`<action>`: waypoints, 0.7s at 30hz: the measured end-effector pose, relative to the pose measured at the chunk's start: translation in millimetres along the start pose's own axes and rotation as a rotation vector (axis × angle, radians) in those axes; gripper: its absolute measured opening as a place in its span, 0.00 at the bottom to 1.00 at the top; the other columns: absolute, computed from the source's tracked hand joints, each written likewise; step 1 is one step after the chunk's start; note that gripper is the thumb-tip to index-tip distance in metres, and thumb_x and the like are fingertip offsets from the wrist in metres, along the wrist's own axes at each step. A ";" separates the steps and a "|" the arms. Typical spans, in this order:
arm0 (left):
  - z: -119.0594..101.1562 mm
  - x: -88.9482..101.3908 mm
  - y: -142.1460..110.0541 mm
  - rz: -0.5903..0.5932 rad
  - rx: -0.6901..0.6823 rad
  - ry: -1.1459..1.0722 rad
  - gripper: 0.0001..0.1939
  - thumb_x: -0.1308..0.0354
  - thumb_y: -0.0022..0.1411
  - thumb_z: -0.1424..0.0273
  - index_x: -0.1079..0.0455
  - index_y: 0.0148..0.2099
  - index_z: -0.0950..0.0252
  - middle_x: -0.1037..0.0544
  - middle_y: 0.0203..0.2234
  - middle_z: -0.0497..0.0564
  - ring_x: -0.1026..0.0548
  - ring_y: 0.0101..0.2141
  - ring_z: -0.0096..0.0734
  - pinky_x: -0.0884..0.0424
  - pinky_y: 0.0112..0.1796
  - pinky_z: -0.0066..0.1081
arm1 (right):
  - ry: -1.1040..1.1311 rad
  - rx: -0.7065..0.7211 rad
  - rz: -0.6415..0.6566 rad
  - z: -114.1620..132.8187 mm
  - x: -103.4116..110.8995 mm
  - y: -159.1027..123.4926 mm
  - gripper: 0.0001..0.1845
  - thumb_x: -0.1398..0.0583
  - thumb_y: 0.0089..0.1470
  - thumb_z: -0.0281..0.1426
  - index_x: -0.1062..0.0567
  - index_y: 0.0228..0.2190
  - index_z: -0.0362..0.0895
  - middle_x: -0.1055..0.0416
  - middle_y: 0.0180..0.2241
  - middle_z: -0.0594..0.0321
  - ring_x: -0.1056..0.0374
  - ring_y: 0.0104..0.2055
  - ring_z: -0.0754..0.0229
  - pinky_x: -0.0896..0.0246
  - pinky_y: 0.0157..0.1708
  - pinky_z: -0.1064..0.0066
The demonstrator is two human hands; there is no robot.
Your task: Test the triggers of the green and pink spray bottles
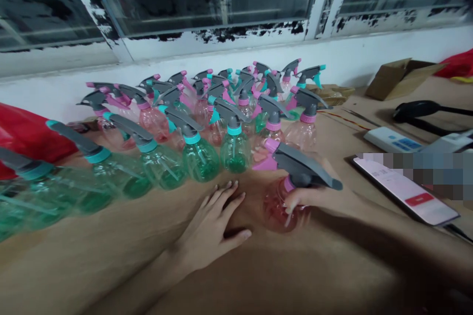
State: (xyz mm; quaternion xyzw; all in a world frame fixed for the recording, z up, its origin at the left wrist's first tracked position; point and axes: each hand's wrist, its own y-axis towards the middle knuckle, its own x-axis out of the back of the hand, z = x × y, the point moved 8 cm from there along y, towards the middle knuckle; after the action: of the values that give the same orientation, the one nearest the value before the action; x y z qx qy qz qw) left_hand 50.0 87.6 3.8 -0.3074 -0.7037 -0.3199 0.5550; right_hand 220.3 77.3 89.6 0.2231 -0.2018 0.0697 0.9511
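Observation:
My right hand (pixel 306 199) is wrapped around the neck of a pink spray bottle (pixel 275 211), which has a grey and pink trigger head and stands or hovers just over the table; its base is blurred, so I cannot tell which. My left hand (pixel 214 221) lies flat on the brown table (pixel 148 251), fingers spread, holding nothing. Just beyond its fingertips stand a green spray bottle (pixel 235 150) with a turquoise collar and another green spray bottle (pixel 201 157). More green bottles run in a row to the left, with pink ones behind them.
Several pink and green spray bottles crowd together towards the wall. On the right lie a lit phone (pixel 406 189), a white power strip (pixel 391 140) and a black cable loop (pixel 417 110). A cardboard box (pixel 399 78) sits at the back right. Red plastic (pixel 29 133) lies at the left.

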 end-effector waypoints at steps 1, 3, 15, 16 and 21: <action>-0.1 0.2 0.0 -0.003 -0.003 0.004 0.33 0.50 0.64 0.50 0.46 0.64 0.63 0.45 0.64 0.59 0.46 0.62 0.48 0.43 0.57 0.49 | -0.021 -0.003 -0.008 -1.9 0.7 -1.9 0.16 0.33 0.44 0.40 0.28 0.34 0.47 0.40 0.17 0.75 0.45 0.19 0.66 0.50 0.17 0.72; 0.1 0.3 0.0 -0.013 -0.006 0.016 0.32 0.50 0.64 0.51 0.47 0.64 0.63 0.45 0.64 0.58 0.45 0.61 0.47 0.43 0.57 0.49 | -0.084 0.000 -0.033 -4.8 3.2 -6.2 0.21 0.32 0.43 0.40 0.28 0.39 0.48 0.36 0.20 0.73 0.40 0.23 0.63 0.44 0.22 0.70; -1.4 3.2 8.2 -0.083 0.009 0.089 0.30 0.49 0.64 0.53 0.42 0.61 0.65 0.39 0.60 0.60 0.40 0.59 0.47 0.41 0.55 0.47 | -0.303 -0.015 -0.092 15.6 18.3 -32.2 0.19 0.38 0.51 0.44 0.26 0.42 0.47 0.24 0.40 0.64 0.28 0.42 0.55 0.37 0.44 0.65; -2.7 3.3 9.1 -0.088 0.012 0.098 0.29 0.50 0.64 0.53 0.42 0.61 0.65 0.39 0.60 0.60 0.40 0.58 0.48 0.41 0.55 0.48 | -0.328 -0.022 -0.092 17.4 19.9 -34.3 0.19 0.38 0.51 0.45 0.25 0.41 0.47 0.23 0.39 0.64 0.28 0.39 0.55 0.37 0.42 0.66; -17.1 4.6 16.7 -0.121 -0.001 0.134 0.26 0.50 0.65 0.56 0.39 0.59 0.64 0.38 0.59 0.60 0.39 0.58 0.48 0.40 0.54 0.49 | -0.445 -0.114 -0.111 11.6 44.7 -53.8 0.21 0.39 0.50 0.49 0.24 0.37 0.46 0.23 0.33 0.64 0.29 0.28 0.59 0.37 0.31 0.68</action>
State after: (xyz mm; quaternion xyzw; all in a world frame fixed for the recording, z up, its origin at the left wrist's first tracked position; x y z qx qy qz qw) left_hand 72.2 84.5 13.2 -0.2427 -0.6820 -0.3732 0.5802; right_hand 268.8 26.1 96.4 0.1894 -0.3977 -0.0450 0.8966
